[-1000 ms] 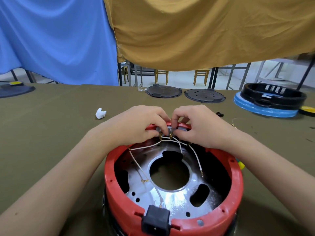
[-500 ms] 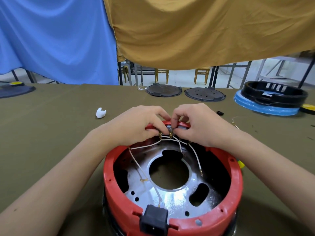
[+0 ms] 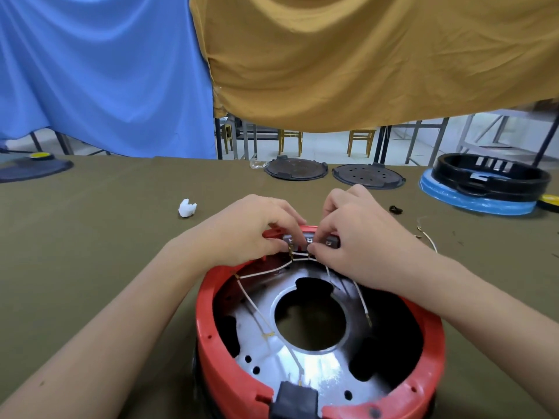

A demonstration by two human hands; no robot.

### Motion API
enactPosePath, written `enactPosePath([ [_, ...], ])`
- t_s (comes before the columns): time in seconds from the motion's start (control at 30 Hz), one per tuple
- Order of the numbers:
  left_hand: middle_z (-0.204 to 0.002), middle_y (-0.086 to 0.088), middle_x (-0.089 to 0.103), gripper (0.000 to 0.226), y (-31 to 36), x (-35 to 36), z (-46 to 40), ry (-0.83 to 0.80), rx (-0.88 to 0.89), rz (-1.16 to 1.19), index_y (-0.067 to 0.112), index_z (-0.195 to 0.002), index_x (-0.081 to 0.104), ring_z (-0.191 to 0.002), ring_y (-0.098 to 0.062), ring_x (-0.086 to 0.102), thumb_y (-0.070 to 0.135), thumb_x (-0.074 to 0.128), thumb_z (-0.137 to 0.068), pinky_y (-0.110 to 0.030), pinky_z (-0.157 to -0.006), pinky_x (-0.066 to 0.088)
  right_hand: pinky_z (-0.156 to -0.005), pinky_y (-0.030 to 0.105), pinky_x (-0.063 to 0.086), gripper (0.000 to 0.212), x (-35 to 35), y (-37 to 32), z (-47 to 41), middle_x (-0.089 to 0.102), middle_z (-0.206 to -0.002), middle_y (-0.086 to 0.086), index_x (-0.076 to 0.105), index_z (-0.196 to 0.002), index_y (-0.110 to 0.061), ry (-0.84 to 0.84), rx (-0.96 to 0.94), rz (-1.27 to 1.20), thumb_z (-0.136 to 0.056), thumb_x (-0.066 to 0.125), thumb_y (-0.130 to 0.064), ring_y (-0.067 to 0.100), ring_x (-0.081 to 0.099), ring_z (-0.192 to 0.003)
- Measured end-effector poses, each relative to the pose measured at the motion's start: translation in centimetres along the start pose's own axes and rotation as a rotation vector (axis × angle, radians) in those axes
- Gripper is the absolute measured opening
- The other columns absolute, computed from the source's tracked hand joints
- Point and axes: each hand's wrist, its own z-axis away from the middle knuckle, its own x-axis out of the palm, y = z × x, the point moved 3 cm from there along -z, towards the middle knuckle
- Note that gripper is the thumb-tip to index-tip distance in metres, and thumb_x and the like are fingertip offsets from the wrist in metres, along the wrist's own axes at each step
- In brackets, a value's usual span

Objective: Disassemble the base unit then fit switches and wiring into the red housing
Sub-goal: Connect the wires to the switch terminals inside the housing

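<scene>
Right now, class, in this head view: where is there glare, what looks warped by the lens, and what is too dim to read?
Head view: glare whitens the metal plate near the black socket; the wide lens bows the table edge and stretches the forearms; the dark openings inside the red housing are unreadable; the switch between the hands is mostly hidden.

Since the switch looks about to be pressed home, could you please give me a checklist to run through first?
1. Left hand grips switch block at far rim: ok.
2. Right hand pinches it too: ok.
3. White wires reach the terminals: ok.
4. Terminals fully seated: cannot tell, fingers hide them.
5. Loose wire end over the metal plate connected: not ok.
6. Red housing resting steady on the table: ok.
</scene>
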Motion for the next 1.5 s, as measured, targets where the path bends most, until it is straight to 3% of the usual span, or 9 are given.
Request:
enactPosePath([
  [0.13, -0.102, 0.017, 0.069, 0.025, 0.0, -0.3, 0.1, 0.034, -0.046, 0.041, 0.03, -0.099, 0.068, -0.092, -0.003, 0.067, 0.014, 0.076, -0.081, -0.034, -0.086, 0.053, -0.09, 0.026, 0.035, 0.02, 0.6, -0.6, 0.1, 0.049, -0.101, -0.006, 0.076, -0.086, -0.017, -0.017, 0.094, 0.047, -0.09, 0.061, -0.031, 0.018, 0.033, -0.107],
  [0.23, -0.099, 0.017, 0.069, 0.028, 0.1, -0.4, 0.3, 0.046, -0.054, 0.09, 0.026, -0.102, 0.066, -0.084, -0.003, 0.067, 0.014, 0.077, -0.079, -0.024, -0.081, 0.054, -0.096, 0.041, 0.042, 0.019, 0.7, -1.1, 0.3, 0.052, -0.114, -0.002, 0.073, -0.086, -0.012, -0.054, 0.178, 0.03, -0.087, 0.061, -0.025, 0.022, 0.032, -0.113],
  [0.33, -0.099, 0.017, 0.07, 0.03, 0.1, -0.6, 0.4, 0.048, -0.071, 0.097, 0.027, -0.104, 0.069, -0.083, -0.001, 0.066, 0.016, 0.079, -0.078, -0.014, -0.076, 0.052, -0.1, 0.044, 0.04, 0.015, 0.7, -1.5, 0.2, 0.052, -0.121, -0.002, 0.072, -0.084, -0.011, -0.088, 0.289, -0.04, -0.085, 0.062, -0.022, 0.023, 0.031, -0.116],
  [0.5, -0.103, 0.016, 0.069, 0.027, 0.2, -0.9, 0.7, 0.011, -0.073, 0.094, 0.027, -0.102, 0.07, -0.088, -0.004, 0.066, 0.015, 0.079, -0.08, -0.029, -0.085, 0.054, -0.103, 0.041, 0.038, 0.014, 1.1, -1.8, 1.0, 0.052, -0.13, -0.006, 0.075, -0.08, -0.016, -0.055, 0.359, -0.107, -0.086, 0.062, -0.016, 0.02, 0.03, -0.121],
  [0.7, -0.127, 0.014, 0.062, 0.023, 0.7, -0.4, 0.4, -0.087, -0.008, -0.133, 0.034, -0.102, 0.077, -0.108, -0.006, 0.057, 0.018, 0.071, -0.088, -0.037, -0.096, 0.046, -0.103, 0.039, 0.037, 0.021, 1.0, -1.3, 0.9, 0.056, -0.128, -0.011, 0.079, -0.077, -0.026, -0.022, 0.415, -0.215, -0.084, 0.064, -0.014, 0.019, 0.033, -0.127],
  [0.83, -0.136, 0.015, 0.056, 0.025, 0.5, -0.2, 0.2, -0.105, 0.01, -0.155, 0.035, -0.107, 0.077, -0.115, -0.006, 0.053, 0.017, 0.069, -0.091, -0.034, -0.099, 0.043, -0.103, 0.038, 0.04, 0.023, 1.0, -1.1, 1.0, 0.054, -0.108, -0.015, 0.08, -0.073, -0.026, -0.02, 0.433, -0.299, -0.081, 0.065, -0.01, 0.016, 0.043, -0.127],
  [1.5, -0.137, 0.016, 0.057, 0.027, 0.5, 0.0, 0.1, -0.088, 0.007, -0.135, 0.032, -0.106, 0.078, -0.119, -0.009, 0.055, 0.012, 0.069, -0.09, -0.039, -0.098, 0.045, -0.1, 0.044, 0.044, 0.024, 1.7, -0.3, 0.6, 0.068, -0.108, -0.015, 0.079, -0.066, -0.025, 0.027, 0.505, -0.48, -0.077, 0.067, -0.007, 0.023, 0.055, -0.113],
])
